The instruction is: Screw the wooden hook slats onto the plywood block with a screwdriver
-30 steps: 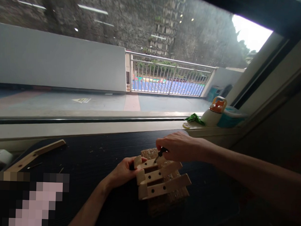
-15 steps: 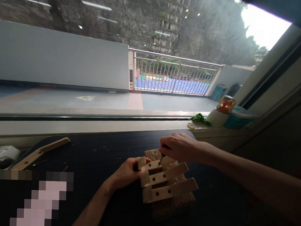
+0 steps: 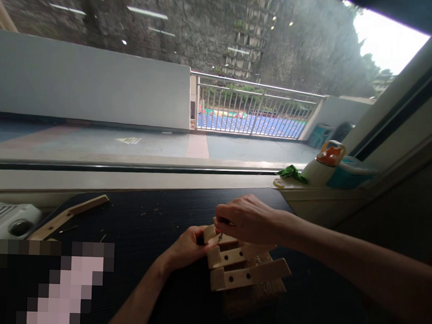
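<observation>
Three pale wooden pieces with raised ends lie side by side across a rough, brown block (image 3: 273, 286) on the dark table. Dark round holes show in the near piece (image 3: 265, 271) and the middle piece (image 3: 231, 257). My left hand (image 3: 184, 248) is closed around the raised left end of the far piece (image 3: 230, 239). Above that piece, my right hand (image 3: 247, 219) grips a dark-handled screwdriver (image 3: 220, 237), its thin metal shaft pointing down at the wood beside the raised end. My fingers cover most of the handle, and the tip is too small to make out.
At the left lies a loose wooden piece (image 3: 89, 205) near a white device (image 3: 12, 218). Wood crumbs dot the dark table (image 3: 172, 203). Along the window sill (image 3: 165, 180) stand a green cloth (image 3: 291, 173), a white container with an orange top (image 3: 318, 170) and a teal box (image 3: 353, 172).
My right hand has shifted left along the far wooden piece with the screwdriver, from the right-hand hole towards the raised end. My left hand keeps its hold. The whole view has shifted slightly.
</observation>
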A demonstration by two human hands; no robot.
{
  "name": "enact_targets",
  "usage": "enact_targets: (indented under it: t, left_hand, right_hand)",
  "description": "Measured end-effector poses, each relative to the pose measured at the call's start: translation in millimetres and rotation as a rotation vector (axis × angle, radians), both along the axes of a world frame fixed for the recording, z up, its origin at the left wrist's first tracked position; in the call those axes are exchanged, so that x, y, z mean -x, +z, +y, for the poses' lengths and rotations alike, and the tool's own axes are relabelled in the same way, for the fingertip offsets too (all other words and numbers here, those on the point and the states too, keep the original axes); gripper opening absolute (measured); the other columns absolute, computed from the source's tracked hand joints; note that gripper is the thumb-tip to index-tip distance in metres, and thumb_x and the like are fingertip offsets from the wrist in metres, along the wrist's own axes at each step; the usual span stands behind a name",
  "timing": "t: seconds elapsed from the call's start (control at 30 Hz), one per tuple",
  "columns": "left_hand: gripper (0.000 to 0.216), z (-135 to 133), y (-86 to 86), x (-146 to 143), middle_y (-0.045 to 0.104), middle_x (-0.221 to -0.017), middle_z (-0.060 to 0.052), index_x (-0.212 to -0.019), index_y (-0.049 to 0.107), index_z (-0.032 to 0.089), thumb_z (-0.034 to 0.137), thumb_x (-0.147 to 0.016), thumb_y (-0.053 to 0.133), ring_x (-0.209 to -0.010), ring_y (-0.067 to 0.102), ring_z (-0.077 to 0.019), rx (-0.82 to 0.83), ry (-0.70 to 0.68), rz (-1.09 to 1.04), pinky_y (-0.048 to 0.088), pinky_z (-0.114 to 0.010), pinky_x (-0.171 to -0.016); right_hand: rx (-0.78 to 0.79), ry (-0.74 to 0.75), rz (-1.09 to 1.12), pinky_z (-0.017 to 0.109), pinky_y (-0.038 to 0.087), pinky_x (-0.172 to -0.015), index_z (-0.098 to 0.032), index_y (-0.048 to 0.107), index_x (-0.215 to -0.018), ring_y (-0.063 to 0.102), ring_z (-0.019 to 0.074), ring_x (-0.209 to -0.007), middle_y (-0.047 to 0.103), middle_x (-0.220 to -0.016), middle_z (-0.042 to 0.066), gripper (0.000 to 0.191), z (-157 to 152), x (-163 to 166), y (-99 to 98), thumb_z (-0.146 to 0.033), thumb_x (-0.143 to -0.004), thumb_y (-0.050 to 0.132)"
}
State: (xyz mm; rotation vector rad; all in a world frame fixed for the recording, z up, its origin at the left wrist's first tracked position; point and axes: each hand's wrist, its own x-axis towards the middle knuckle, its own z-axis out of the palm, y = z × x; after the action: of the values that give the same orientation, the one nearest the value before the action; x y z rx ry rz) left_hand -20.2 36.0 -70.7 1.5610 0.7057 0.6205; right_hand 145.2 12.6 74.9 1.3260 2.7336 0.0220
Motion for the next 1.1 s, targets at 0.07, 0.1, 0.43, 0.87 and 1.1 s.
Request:
enact_targets:
  t: [0.07,0.1,0.43,0.87,1.1]
  left_hand:
    - [0.02,0,-0.3,0,0.06,-0.069,0.002,-0.079,0.063,0.013,0.031,-0.072,0.064,-0.062,0.051,-0.011,-0.01,0.007,0.012,0.041,-0.019,-0.059]
    - [0.021,0,-0.3,0,0.06,-0.069,0.002,-0.079,0.064,0.013,0.032,-0.072,0.064,-0.062,0.051,-0.0112,-0.013,0.009,0.018,0.041,-0.019,-0.059]
    - [0.024,0,0.9,-2,0.06,-0.068,0.002,-0.082,0.064,0.011,0.032,-0.07,0.066,-0.063,0.052,-0.0118,0.02,0.012,0.007,0.041,-0.02,-0.06]
    - [0.016,0,-0.8,-1,0.057,-0.062,0.003,-0.07,0.062,0.013,0.029,-0.07,0.064,-0.057,0.047,-0.0098,-0.015,0.055,0.1,0.037,-0.019,-0.053]
    - [0.019,0,-4.2,0,0.058,-0.066,0.004,-0.078,0.062,0.013,0.031,-0.071,0.066,-0.059,0.048,-0.0099,0.038,0.008,0.024,0.038,-0.019,-0.056]
  right_hand:
    - [0.0,0.013,-0.009,0.027,0.023,-0.05,-0.017,0.056,-0.077,0.053,0.0107,-0.056,0.062,-0.064,0.002,0.025,1,0,0.3,-0.031,-0.088,0.038]
    - [0.002,0.02,-0.018,0.027,0.023,-0.051,-0.017,0.056,-0.077,0.053,0.0108,-0.056,0.062,-0.065,0.002,0.025,1,1,0.7,-0.031,-0.088,0.038]
    - [0.008,0.035,-0.004,0.026,0.023,-0.051,-0.018,0.058,-0.076,0.051,0.0105,-0.056,0.062,-0.064,0.001,0.023,5,-2,-1.6,-0.029,-0.086,0.04]
    - [0.153,0.266,-0.008,0.024,0.029,-0.059,-0.015,0.057,-0.08,0.051,0.0117,-0.069,0.061,-0.074,0.003,0.017,3,4,8.3,-0.02,-0.087,0.042]
    - [0.176,0.081,-0.031,0.024,0.027,-0.052,-0.018,0.057,-0.086,0.05,0.0119,-0.059,0.06,-0.069,0.001,0.019,16,7,2.9,-0.027,-0.086,0.04]
